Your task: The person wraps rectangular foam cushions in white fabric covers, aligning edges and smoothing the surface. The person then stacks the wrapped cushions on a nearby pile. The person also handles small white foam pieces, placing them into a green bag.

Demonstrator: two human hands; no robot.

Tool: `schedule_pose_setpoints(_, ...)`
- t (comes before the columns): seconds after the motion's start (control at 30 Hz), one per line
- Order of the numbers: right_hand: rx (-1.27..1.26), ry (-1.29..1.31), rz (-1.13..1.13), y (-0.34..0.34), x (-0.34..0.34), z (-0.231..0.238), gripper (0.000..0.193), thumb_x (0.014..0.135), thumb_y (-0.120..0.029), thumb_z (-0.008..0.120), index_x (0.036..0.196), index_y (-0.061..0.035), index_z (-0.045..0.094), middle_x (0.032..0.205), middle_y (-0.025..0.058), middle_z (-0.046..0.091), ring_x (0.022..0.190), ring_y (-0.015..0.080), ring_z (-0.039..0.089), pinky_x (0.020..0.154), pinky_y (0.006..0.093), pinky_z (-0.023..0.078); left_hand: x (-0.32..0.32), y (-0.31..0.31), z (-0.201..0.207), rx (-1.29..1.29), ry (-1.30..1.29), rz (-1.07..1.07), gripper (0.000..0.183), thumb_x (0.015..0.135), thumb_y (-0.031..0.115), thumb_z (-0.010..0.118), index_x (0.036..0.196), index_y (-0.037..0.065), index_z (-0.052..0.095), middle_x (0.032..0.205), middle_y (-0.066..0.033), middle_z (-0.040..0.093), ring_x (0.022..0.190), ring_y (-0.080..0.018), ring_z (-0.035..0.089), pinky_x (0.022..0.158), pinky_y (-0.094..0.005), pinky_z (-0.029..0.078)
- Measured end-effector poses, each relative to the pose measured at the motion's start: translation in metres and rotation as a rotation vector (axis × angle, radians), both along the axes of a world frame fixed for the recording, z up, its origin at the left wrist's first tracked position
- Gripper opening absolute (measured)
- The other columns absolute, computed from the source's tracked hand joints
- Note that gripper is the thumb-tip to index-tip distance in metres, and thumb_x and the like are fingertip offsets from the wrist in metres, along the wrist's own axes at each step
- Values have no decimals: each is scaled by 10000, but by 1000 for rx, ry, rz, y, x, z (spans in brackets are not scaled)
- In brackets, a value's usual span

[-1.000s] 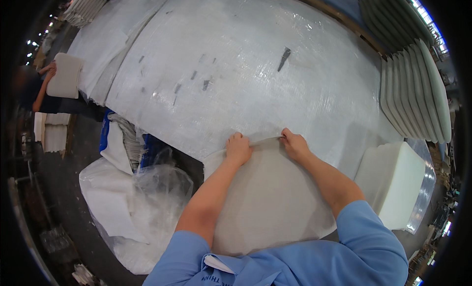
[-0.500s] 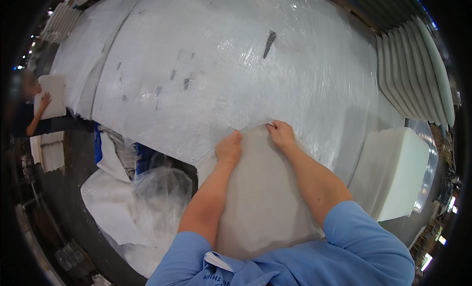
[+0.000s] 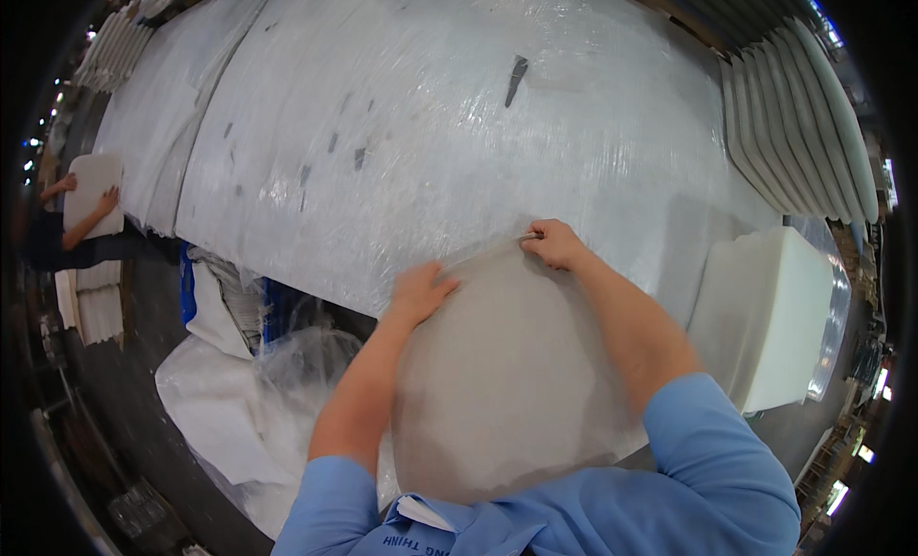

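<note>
A grey-beige fabric-covered cushion (image 3: 502, 365) with rounded far corners lies between my forearms, its near end against my body. At its far right edge my right hand (image 3: 555, 244) is closed, pinching the edge of the fabric cover between thumb and fingers. My left hand (image 3: 418, 293) rests at the far left corner, thumb apart from the fingers, a little blurred; its fingertips touch the cover's edge. Beneath the cushion's far end is a wide table covered in clear plastic film (image 3: 421, 193), with dark tears in it.
White foam pads (image 3: 765, 322) are stacked at the right, and a row of pale cushions (image 3: 798, 126) stands behind them. Crumpled plastic with white sheets (image 3: 229, 403) lies at the left. Far left, a co-worker holds a pale cushion (image 3: 94, 195) at the table's end.
My left hand has slid left along the cushion's far edge, its thumb spreading from the fingers. My right hand keeps its pinch and has moved slightly right. The cushion's top looks wider and rounder.
</note>
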State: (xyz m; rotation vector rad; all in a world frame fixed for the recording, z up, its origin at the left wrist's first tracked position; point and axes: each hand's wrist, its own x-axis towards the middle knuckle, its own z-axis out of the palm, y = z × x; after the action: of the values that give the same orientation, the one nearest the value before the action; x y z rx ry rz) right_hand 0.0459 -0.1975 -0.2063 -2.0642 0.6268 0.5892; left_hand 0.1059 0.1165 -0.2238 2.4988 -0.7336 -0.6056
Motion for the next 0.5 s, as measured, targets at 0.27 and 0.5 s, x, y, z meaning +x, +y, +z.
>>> schedule_pose_setpoints(0.27, -281, -299, 1, 10, -17, -18, 223, 909, -251, 706, 990, -45, 676, 975, 164, 680, 946, 380, 654, 815, 467, 516, -12, 43, -8, 62, -195, 271, 301, 918, 295, 701, 774, 35, 654, 829, -167, 673, 813, -405, 629, 721, -517, 466)
schedule_pose_setpoints(0.5, -320, -318, 39, 13, -16, -24, 205, 928, -240, 691, 986, -49, 646, 990, 167, 641, 949, 384, 641, 827, 483, 512, -11, 38, -6, 156, -247, 301, 199, 927, 268, 691, 837, 90, 692, 885, -119, 665, 915, -353, 605, 820, -480, 436)
